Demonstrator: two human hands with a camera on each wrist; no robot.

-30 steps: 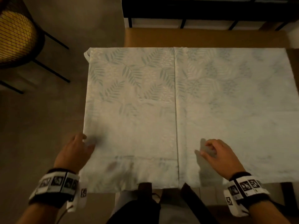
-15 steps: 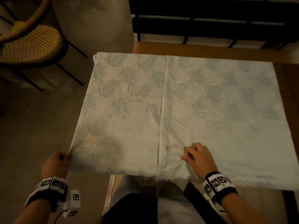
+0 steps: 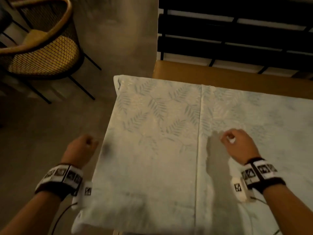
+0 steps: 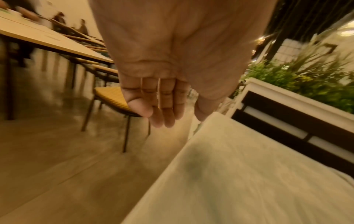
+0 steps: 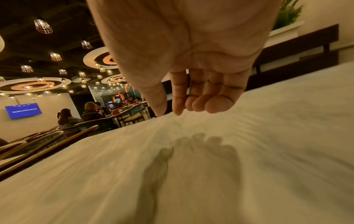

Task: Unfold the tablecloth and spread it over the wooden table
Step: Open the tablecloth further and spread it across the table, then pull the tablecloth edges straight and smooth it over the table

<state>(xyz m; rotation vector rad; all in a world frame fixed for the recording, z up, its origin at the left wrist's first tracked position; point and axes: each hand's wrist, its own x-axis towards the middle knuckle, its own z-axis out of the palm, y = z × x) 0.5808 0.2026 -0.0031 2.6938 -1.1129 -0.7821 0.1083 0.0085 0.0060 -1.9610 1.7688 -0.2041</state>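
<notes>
Covering most of the wooden table [image 3: 194, 70], the leaf-patterned tablecloth [image 3: 160, 158] lay flat with a crease down its middle, its left edge hanging over the table's left edge and a strip of bare wood showing along the far edge. The left hand [image 3: 79, 150] hovered just off the cloth's left edge, fingers loosely curled and grasping nothing. The right hand [image 3: 238, 143] hung above the cloth right of the crease, likewise relaxed and empty.

Bare forearms wear black wristbands [image 3: 59, 181] carrying white marker-printed blocks, each trailing a thin cable [image 3: 61, 216].
</notes>
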